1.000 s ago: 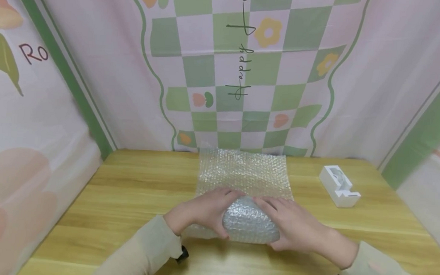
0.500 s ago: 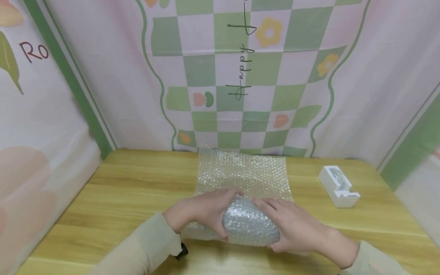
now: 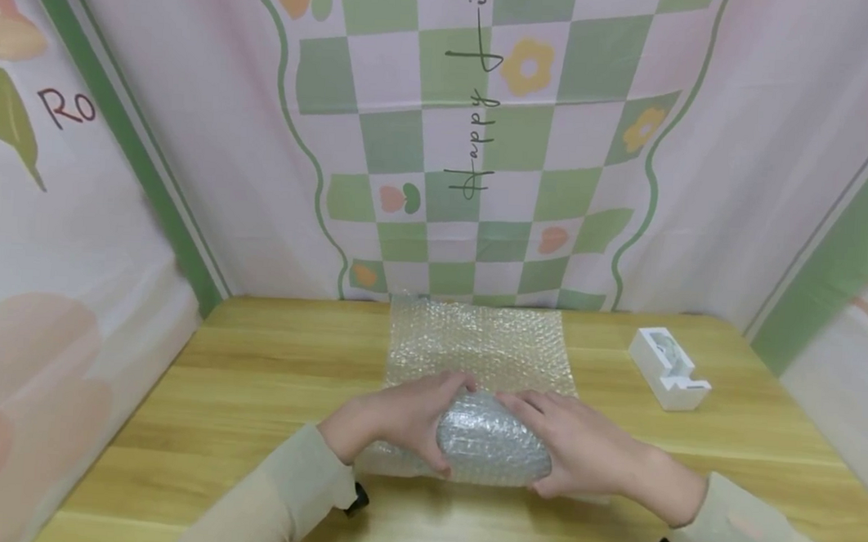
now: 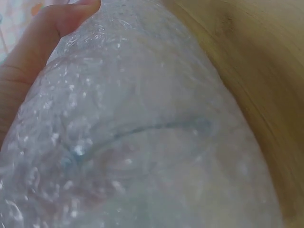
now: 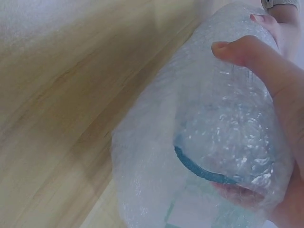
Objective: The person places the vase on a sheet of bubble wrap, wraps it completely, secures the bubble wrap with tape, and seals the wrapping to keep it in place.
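Observation:
A thick roll of clear bubble wrap [image 3: 494,442] lies crosswise near the front of the table, its loose sheet [image 3: 481,347] stretching flat behind it to the back edge. My left hand [image 3: 407,421] grips the roll's left part, thumb on the near side and fingers over the top. On the right part, my right hand [image 3: 587,447] holds it the same way. Through the wrap's end in the right wrist view shows a teal curved edge [image 5: 199,170]; the wrapped thing's kind is obscured. A thin dark curved line appears through the layers in the left wrist view.
A white tape dispenser [image 3: 668,369] with a roll of tape stands at the back right of the wooden table [image 3: 274,361]. Printed curtains [image 3: 544,146] hang behind the table and along both sides.
Both hands keep their grip on the bubble-wrap roll. The roll has shifted very slightly toward the person; the tape dispenser stays in place.

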A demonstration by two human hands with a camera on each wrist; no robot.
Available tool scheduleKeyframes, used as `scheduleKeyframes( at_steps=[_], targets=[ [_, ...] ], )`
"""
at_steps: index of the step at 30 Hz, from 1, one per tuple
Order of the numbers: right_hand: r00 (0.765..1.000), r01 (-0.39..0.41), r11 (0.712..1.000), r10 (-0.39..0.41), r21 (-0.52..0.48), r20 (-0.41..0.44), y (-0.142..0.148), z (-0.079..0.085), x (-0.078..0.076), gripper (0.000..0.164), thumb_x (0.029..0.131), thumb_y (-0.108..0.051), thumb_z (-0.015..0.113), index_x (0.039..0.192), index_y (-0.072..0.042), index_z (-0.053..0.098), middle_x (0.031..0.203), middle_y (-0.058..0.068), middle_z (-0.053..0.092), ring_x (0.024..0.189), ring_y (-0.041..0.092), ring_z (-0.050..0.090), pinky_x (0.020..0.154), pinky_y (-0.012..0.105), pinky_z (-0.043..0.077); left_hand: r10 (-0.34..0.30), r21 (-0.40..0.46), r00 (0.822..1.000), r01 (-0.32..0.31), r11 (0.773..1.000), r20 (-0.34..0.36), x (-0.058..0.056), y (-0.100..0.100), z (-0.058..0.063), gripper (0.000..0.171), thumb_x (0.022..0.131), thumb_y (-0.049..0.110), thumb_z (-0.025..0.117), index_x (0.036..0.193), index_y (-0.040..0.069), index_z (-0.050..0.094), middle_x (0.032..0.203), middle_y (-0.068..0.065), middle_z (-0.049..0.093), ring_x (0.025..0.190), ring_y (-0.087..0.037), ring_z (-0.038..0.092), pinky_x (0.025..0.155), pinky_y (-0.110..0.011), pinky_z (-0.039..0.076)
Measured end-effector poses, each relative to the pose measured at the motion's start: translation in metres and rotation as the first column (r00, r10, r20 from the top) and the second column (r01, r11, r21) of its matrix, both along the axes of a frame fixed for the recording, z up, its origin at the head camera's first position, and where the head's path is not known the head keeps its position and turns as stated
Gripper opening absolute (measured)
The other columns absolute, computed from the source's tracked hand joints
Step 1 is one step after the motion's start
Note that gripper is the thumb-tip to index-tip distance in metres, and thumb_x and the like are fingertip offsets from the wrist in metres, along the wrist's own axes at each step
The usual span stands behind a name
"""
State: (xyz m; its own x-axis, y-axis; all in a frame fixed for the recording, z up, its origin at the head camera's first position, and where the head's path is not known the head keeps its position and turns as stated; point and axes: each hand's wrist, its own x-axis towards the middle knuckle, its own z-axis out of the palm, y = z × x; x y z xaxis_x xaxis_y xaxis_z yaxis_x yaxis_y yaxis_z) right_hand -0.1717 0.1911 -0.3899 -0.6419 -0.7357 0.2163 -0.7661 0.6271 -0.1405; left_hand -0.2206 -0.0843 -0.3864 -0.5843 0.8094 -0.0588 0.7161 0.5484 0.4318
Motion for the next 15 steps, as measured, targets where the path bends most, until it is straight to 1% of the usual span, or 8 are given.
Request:
scheduleKeyframes(
  at_steps=[3,5,7,10,12,15],
  targets=[
    [1.0,0.001,1.0,-0.001,0.005,-0.002,-0.0001,0.0007,-0.0001,0.112,0.059,-0.033,0.095,0.153,-0.006,0.042,0.136,0.014,0.059,0.116,0.034,0.061,0.095,0.058,0.053,0.003,0.002,1.0,-0.003,1.0,-0.018,0.0011,-0.0007,-0.0003,0.111,0.064,0.039,0.097,0.15,0.007,0.034,0.147,-0.008,0.046,0.133,-0.021,0.048,0.113,-0.034,0.04],
    [1.0,0.001,1.0,-0.001,0.011,-0.001,-0.0001,0.001,-0.0002,0.112,0.059,-0.033,0.095,0.153,-0.005,0.041,0.137,0.015,0.059,0.116,0.035,0.061,0.095,0.058,0.053,0.01,-0.011,0.999,-0.01,1.0,-0.045,0.002,-0.0011,-0.0006,0.11,0.064,0.042,0.097,0.15,0.008,0.035,0.148,-0.007,0.044,0.134,-0.021,0.046,0.114,-0.035,0.04],
    [1.0,0.001,1.0,-0.001,0.015,0.001,-0.0002,0.0011,-0.0005,0.112,0.059,-0.034,0.095,0.153,-0.005,0.041,0.137,0.015,0.059,0.117,0.035,0.061,0.096,0.058,0.053,0.026,-0.039,0.995,-0.03,0.999,-0.094,0.0032,-0.0014,-0.0005,0.11,0.064,0.047,0.095,0.15,0.011,0.037,0.15,-0.006,0.043,0.137,-0.022,0.043,0.115,-0.043,0.038],
    [1.0,0.006,1.0,-0.007,0.025,0.014,0.0,0.0014,-0.0009,0.111,0.06,-0.034,0.095,0.153,-0.005,0.041,0.138,0.016,0.058,0.118,0.037,0.06,0.097,0.059,0.052,0.046,-0.102,0.98,-0.067,0.993,-0.195,0.0055,-0.001,0.0004,0.109,0.064,0.057,0.092,0.15,0.015,0.039,0.151,-0.006,0.042,0.14,-0.024,0.039,0.112,-0.054,0.039],
    [1.0,0.011,0.999,-0.012,0.033,0.021,0.0002,0.0015,-0.0012,0.11,0.061,-0.035,0.094,0.153,-0.004,0.041,0.138,0.017,0.058,0.118,0.038,0.06,0.097,0.059,0.052,0.047,-0.137,0.965,-0.084,0.987,-0.257,0.0074,-0.0006,0.0017,0.11,0.063,0.061,0.09,0.151,0.017,0.04,0.15,-0.006,0.042,0.139,-0.026,0.039,0.109,-0.058,0.041],
    [0.999,0.014,0.999,-0.015,0.039,0.029,0.0005,0.0015,-0.002,0.11,0.062,-0.036,0.094,0.152,-0.002,0.042,0.138,0.018,0.058,0.119,0.038,0.06,0.097,0.06,0.052,0.031,-0.164,0.95,-0.086,0.983,-0.311,0.0097,0.0,0.0036,0.11,0.064,0.063,0.088,0.151,0.016,0.041,0.147,-0.006,0.044,0.134,-0.025,0.042,0.105,-0.053,0.046]
  ],
)
